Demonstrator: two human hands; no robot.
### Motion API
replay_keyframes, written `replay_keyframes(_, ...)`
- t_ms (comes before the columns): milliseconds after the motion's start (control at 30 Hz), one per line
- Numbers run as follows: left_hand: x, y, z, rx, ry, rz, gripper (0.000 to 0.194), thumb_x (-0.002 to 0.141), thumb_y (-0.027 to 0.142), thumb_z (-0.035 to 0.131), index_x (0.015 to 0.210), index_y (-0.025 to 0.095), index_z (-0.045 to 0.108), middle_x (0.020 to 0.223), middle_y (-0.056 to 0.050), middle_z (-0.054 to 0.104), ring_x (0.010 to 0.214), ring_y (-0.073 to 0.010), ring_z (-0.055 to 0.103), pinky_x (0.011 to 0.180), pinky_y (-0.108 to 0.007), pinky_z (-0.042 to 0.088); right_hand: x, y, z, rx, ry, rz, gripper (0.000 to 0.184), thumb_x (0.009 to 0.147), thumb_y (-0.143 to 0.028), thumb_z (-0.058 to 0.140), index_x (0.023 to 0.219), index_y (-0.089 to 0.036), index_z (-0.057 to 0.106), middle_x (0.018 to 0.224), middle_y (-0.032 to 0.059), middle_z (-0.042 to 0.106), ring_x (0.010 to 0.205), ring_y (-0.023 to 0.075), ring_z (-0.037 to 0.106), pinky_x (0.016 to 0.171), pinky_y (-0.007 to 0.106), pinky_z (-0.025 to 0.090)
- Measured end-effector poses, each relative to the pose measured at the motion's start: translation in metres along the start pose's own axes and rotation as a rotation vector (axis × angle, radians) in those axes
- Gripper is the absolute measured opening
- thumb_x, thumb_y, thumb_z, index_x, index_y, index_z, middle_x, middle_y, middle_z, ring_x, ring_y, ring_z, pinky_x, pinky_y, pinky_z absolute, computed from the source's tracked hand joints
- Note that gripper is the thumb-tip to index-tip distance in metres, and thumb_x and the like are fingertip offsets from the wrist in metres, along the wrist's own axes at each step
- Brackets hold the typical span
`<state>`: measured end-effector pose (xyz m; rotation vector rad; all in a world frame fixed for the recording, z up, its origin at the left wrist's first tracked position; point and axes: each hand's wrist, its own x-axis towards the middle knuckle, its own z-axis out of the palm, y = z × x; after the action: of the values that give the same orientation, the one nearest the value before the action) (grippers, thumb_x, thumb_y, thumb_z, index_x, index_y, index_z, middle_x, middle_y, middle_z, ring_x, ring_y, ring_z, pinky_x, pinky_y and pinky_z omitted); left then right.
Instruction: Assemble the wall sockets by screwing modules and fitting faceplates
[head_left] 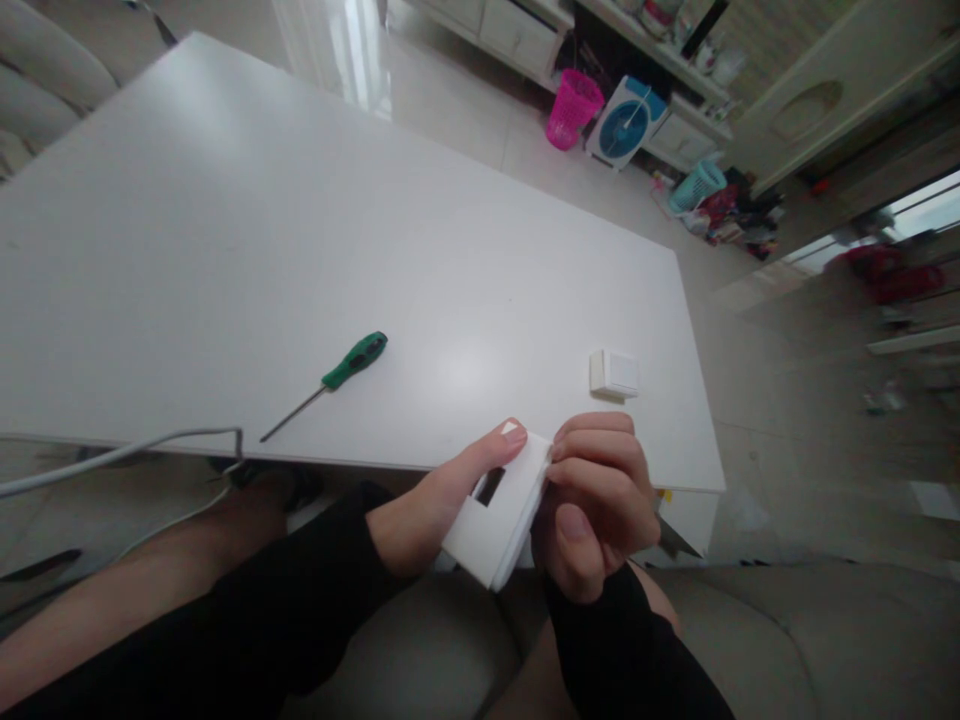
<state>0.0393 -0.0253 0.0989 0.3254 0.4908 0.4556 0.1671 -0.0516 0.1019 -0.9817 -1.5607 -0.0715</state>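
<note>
My left hand (427, 515) is closed around a white rectangular plastic case (510, 500), its thumb lying across the top near the far end. A dark rectangular opening shows in the case's upper face. At the case's right edge, the curled fingers of my right hand (600, 490) press with their tips; anything small between them is hidden. Both hands are at the near edge of the white table (405, 240). On the tabletop to the left rests a screwdriver (330, 383) with a green and black handle. Beyond my right hand sits a small white box-shaped piece (613, 373), like a wall switch.
A grey-white cable (120, 455) crosses the table's near left edge. My legs and a grey seat (750, 630) are below. On the floor beyond are a pink basket (574, 108), a blue and white fan (624, 122) and a teal basket (697, 187).
</note>
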Motion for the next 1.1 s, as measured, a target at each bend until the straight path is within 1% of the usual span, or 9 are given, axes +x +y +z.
replay_keyframes(133,0.000,-0.001,0.000,0.016,-0.020,0.013,0.048,0.074,0.055,0.083,0.079,0.019,0.051,0.079,0.003,0.042,0.076,-0.0131,0.041,0.080,-0.030,0.043,0.000,0.003,0.006,0.023,0.053,-0.058,0.017,0.085,-0.022,0.046,0.081,-0.020,0.063,0.074,0.0025,0.055,0.066,0.0187,0.052,0.060,0.038,0.042)
replay_keyframes(200,-0.001,-0.002,-0.001,0.060,-0.036,0.063,0.045,0.079,0.054,0.079,0.079,0.020,0.050,0.080,0.003,0.041,0.077,-0.0136,0.039,0.080,-0.030,0.042,0.000,0.003,0.007,0.005,0.058,-0.076,0.017,0.085,-0.022,0.046,0.081,-0.021,0.063,0.074,0.0024,0.055,0.064,0.0183,0.051,0.058,0.038,0.042)
replay_keyframes(333,-0.004,-0.005,-0.001,0.152,-0.066,0.139,0.038,0.089,0.052,0.068,0.081,0.020,0.049,0.082,0.002,0.041,0.078,-0.0147,0.037,0.081,-0.032,0.040,0.000,0.002,0.006,-0.014,0.093,-0.052,0.015,0.083,-0.021,0.047,0.082,-0.021,0.062,0.074,0.0023,0.053,0.063,0.0178,0.050,0.056,0.036,0.042)
replay_keyframes(433,-0.007,-0.006,0.000,0.180,-0.077,0.137,0.036,0.094,0.053,0.061,0.084,0.020,0.050,0.084,0.002,0.042,0.079,-0.0153,0.038,0.081,-0.032,0.039,-0.001,0.002,0.003,-0.022,0.089,-0.067,0.016,0.084,-0.021,0.048,0.083,-0.020,0.064,0.075,0.0028,0.055,0.065,0.0179,0.051,0.056,0.036,0.043)
replay_keyframes(633,-0.009,-0.003,0.004,0.155,-0.081,0.101,0.038,0.092,0.055,0.061,0.085,0.020,0.047,0.082,0.002,0.041,0.077,-0.0152,0.038,0.077,-0.032,0.039,0.001,0.000,-0.003,-0.034,0.042,-0.086,0.018,0.085,-0.020,0.049,0.084,-0.018,0.067,0.079,0.0049,0.060,0.066,0.0181,0.056,0.056,0.036,0.045)
replay_keyframes(767,-0.008,-0.002,0.004,0.173,-0.082,0.113,0.038,0.093,0.055,0.061,0.084,0.020,0.047,0.081,0.003,0.040,0.076,-0.0148,0.036,0.078,-0.032,0.039,0.002,-0.003,-0.003,-0.058,0.040,-0.055,0.017,0.084,-0.019,0.048,0.082,-0.020,0.065,0.075,0.0030,0.059,0.064,0.0176,0.055,0.055,0.035,0.045)
replay_keyframes(900,-0.009,-0.004,0.004,0.216,-0.070,0.132,0.040,0.093,0.056,0.059,0.083,0.020,0.045,0.082,0.002,0.040,0.077,-0.0152,0.037,0.079,-0.033,0.038,0.002,-0.004,-0.001,-0.055,0.047,-0.064,0.017,0.082,-0.018,0.048,0.081,-0.019,0.065,0.074,0.0026,0.059,0.063,0.0172,0.054,0.054,0.035,0.044)
replay_keyframes(1000,-0.010,-0.006,0.002,0.265,-0.070,0.127,0.039,0.096,0.058,0.055,0.085,0.021,0.045,0.081,0.003,0.039,0.076,-0.0154,0.036,0.075,-0.033,0.037,0.003,-0.004,-0.001,-0.054,0.039,-0.070,0.015,0.082,-0.017,0.048,0.082,-0.020,0.063,0.075,0.0024,0.058,0.063,0.0170,0.053,0.055,0.035,0.044)
replay_keyframes(1100,-0.012,-0.004,0.001,0.339,-0.089,0.120,0.036,0.099,0.055,0.052,0.089,0.021,0.046,0.083,0.002,0.042,0.078,-0.0157,0.038,0.077,-0.033,0.038,0.004,-0.006,-0.002,-0.057,0.037,-0.076,0.013,0.081,-0.018,0.048,0.081,-0.020,0.061,0.074,0.0019,0.055,0.062,0.0165,0.051,0.056,0.035,0.042)
